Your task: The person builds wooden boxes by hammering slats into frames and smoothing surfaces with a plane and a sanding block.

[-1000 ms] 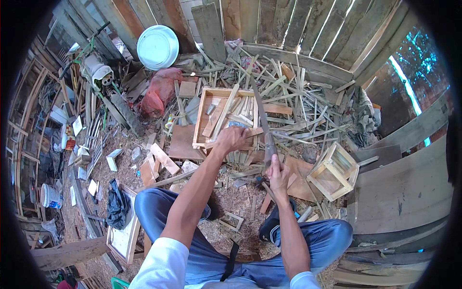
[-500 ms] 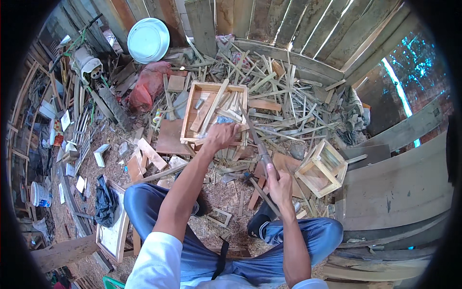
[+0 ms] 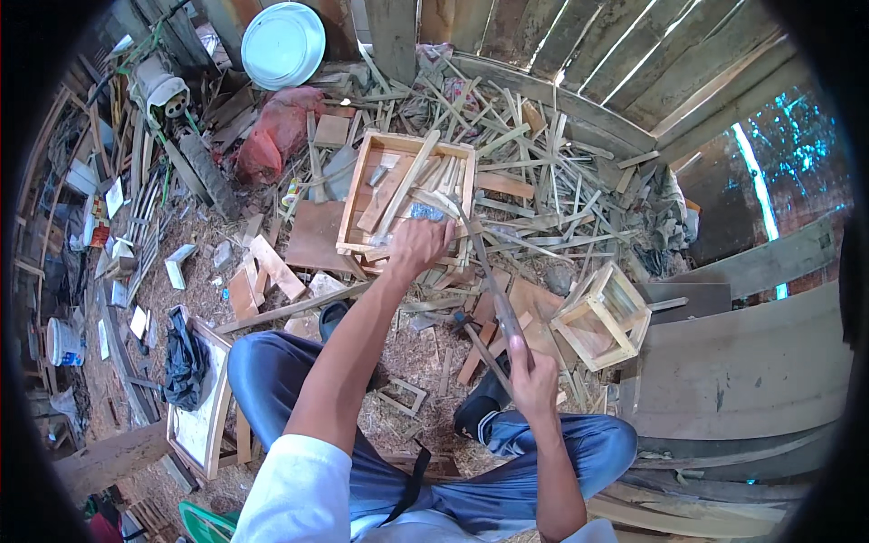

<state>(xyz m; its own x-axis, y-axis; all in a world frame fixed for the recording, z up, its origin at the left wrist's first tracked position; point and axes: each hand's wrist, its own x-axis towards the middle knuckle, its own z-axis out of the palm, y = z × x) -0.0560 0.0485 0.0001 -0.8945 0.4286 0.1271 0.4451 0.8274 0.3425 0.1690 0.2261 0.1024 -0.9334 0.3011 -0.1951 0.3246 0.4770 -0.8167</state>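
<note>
1. Bucket, white, blue label; lettering too small to read.
2. Floor, earthen, strewn with wood scraps.
3. Basin, white, round.
4. Box, wooden, open, before the person; contains wood strips.
5. Left hand, at box's near side; fingers bent, grip cannot be told.
6. Long-bladed tool, slanting beside box.
7. Right hand, fingers closed around tool's handle.
8. Frame, wooden, box-shaped.
9. Wall, planked, gapped.

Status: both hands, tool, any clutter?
Right hand gripping long grey-bladed tool. Left hand at near side of shallow rectangular wooden box; grip unclear. Thin pale wooden strips piled right of box.
</note>
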